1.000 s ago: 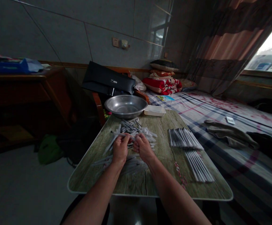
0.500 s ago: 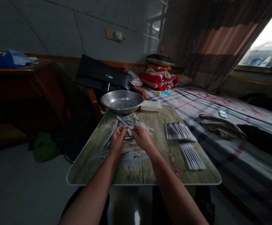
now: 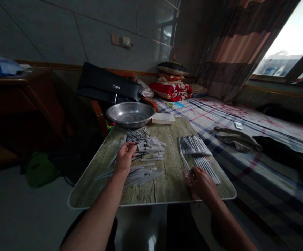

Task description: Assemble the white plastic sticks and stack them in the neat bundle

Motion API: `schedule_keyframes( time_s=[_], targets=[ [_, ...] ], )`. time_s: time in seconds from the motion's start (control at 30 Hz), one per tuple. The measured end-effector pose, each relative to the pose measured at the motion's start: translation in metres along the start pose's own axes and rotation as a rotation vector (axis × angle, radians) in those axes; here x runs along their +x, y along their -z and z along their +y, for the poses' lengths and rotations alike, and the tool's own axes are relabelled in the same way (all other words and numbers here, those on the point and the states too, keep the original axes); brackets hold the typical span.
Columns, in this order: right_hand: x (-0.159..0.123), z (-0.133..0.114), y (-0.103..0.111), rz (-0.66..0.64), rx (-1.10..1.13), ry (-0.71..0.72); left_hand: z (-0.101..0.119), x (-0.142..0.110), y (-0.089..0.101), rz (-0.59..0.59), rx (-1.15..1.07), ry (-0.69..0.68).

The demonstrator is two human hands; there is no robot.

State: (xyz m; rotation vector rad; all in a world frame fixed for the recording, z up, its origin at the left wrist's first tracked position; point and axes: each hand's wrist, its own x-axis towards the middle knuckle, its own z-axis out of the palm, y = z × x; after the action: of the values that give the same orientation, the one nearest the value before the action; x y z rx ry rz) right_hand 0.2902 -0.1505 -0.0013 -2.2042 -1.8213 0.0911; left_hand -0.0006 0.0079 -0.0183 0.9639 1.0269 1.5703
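Forward from the right hand (image 3: 203,183) extends a slim white stick (image 3: 184,160).

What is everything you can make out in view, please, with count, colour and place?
Table: one, green-brown, centre
Loose tubes: many, mostly white, table left
Stacked tubes: many, mostly white, table right
Basin: one, silver, table's far end
Tray: one, white, beside basin
Panel: one, black, behind basin
Bed: one, blue-white, right
Bedding: one pile, mostly red, on bed
Cloth: one, grey, on bed
Curtain: one, brown, right
Window: one, white, right
Desk: one, brown, left
Left hand: one, bare, at loose tubes
Right hand: one, bare, holding tube
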Motion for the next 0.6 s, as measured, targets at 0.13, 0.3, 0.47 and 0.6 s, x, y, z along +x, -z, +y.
schedule_keyframes(
  time_s=[0.13,0.3,0.47,0.6],
  targets=[
    [-0.011,0.013,0.003,-0.033,-0.124,-0.09,0.006,-0.004,-0.004,-0.015,-0.006,0.017],
    [-0.012,0.013,0.007,-0.067,-0.197,-0.117,0.011,-0.006,-0.007,-0.009,-0.025,0.039],
    [-0.01,0.02,0.001,-0.054,-0.226,-0.11,0.011,-0.005,-0.005,-0.004,-0.036,0.052],
    [-0.008,0.026,0.001,-0.064,-0.236,-0.109,0.012,-0.005,-0.002,-0.002,-0.049,0.062]
  ],
)
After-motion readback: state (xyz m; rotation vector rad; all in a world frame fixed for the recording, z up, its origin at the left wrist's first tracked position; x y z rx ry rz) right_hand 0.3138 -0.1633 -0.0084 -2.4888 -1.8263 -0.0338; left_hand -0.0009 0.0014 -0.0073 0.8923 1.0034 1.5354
